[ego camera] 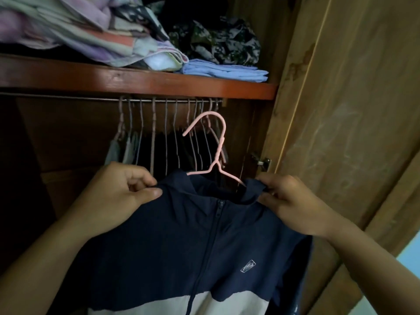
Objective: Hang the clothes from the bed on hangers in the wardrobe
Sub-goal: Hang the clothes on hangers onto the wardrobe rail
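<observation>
The wardrobe (pixel 159 85) is standing open, hangers crowding its rail (pixel 91 98). The navy jacket (pixel 181 235), on a pink hanger (pixel 218 153), is being pinched at the shoulders by the left hand (pixel 118 196) and right hand (pixel 293 203); its chest logo (pixel 248 266) is unreadable.

Place: you are at an open wardrobe in a home bedroom.
Shelf (pixel 136 80): at 12 o'clock, a red-brown wooden board carrying folded bedding (pixel 75 30) and folded blue cloth (pixel 225 70).
Rail (pixel 91 98): just under the shelf, a metal bar crowded with hangers (pixel 166 133) and dark garments.
Door (pixel 352 110): at 3 o'clock, a worn wooden panel swung open on a metal hinge (pixel 263 162).
</observation>
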Demonstrator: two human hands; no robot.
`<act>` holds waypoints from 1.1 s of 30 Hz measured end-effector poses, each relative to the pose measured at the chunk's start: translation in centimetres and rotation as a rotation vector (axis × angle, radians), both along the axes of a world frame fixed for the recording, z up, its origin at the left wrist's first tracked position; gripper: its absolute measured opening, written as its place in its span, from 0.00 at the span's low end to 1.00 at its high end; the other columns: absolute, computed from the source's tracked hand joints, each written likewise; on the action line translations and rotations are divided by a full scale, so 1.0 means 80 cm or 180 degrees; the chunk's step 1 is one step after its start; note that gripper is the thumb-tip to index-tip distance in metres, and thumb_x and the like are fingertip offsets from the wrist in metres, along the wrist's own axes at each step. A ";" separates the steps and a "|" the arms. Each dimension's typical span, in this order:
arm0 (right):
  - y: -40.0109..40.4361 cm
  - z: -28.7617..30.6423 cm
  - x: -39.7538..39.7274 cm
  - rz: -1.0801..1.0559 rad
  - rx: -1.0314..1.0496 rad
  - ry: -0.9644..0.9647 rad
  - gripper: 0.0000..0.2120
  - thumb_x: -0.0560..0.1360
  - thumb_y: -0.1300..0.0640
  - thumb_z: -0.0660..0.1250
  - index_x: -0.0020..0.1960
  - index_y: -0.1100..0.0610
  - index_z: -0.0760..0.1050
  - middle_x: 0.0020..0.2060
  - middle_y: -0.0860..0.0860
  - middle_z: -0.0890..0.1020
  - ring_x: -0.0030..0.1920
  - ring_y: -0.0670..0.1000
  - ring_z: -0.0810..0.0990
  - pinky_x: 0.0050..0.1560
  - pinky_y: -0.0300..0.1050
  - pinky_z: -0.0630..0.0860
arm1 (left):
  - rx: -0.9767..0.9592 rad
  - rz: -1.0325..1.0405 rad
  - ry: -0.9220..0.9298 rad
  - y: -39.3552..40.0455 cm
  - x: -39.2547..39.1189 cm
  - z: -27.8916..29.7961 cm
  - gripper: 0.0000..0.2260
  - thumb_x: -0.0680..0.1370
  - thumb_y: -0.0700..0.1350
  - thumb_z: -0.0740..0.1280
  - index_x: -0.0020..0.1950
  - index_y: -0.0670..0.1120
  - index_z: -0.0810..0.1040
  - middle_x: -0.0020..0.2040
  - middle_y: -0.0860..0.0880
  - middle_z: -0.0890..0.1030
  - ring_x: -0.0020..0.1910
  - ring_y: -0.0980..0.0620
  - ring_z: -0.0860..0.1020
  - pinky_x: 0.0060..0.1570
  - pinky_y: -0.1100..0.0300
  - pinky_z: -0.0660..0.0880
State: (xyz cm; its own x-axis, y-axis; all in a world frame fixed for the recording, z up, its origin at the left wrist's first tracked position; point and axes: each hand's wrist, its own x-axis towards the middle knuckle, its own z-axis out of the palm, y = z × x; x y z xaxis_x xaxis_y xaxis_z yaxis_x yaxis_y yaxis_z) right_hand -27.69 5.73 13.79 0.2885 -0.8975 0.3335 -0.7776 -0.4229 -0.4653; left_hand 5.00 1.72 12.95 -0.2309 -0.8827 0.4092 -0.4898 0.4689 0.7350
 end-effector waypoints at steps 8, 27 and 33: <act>-0.062 -0.008 0.071 0.0656 0.0137 -0.0169 0.05 0.78 0.62 0.66 0.47 0.55 0.79 0.42 0.51 0.83 0.45 0.52 0.83 0.47 0.59 0.79 | 0.0084 0.0438 -0.0012 0.004 0.072 -0.003 0.07 0.73 0.40 0.74 0.36 0.49 0.84 0.31 0.51 0.82 0.33 0.53 0.80 0.33 0.66 0.73; -0.126 -0.037 0.228 0.2053 0.1143 -0.1303 0.10 0.77 0.65 0.68 0.38 0.65 0.75 0.32 0.55 0.80 0.34 0.49 0.78 0.36 0.43 0.72 | 0.0087 0.1629 -0.0673 -0.034 0.171 -0.036 0.09 0.79 0.39 0.67 0.45 0.54 0.80 0.47 0.58 0.81 0.52 0.59 0.78 0.57 0.53 0.75; -0.161 -0.063 0.313 0.1720 0.1168 -0.1850 0.13 0.77 0.57 0.68 0.44 0.69 0.76 0.39 0.66 0.80 0.37 0.59 0.80 0.36 0.53 0.72 | 0.0256 0.2419 -0.1155 -0.070 0.204 -0.040 0.11 0.78 0.40 0.65 0.42 0.56 0.76 0.46 0.54 0.81 0.49 0.51 0.78 0.50 0.51 0.77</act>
State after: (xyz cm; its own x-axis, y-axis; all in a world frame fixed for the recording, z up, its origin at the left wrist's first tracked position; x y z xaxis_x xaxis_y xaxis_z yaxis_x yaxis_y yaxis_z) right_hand -2.63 -7.17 8.76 0.5796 -0.7664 0.2768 -0.1112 -0.4109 -0.9049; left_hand 21.29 -3.91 9.76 0.3323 -0.8744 0.3536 -0.8628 -0.1304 0.4884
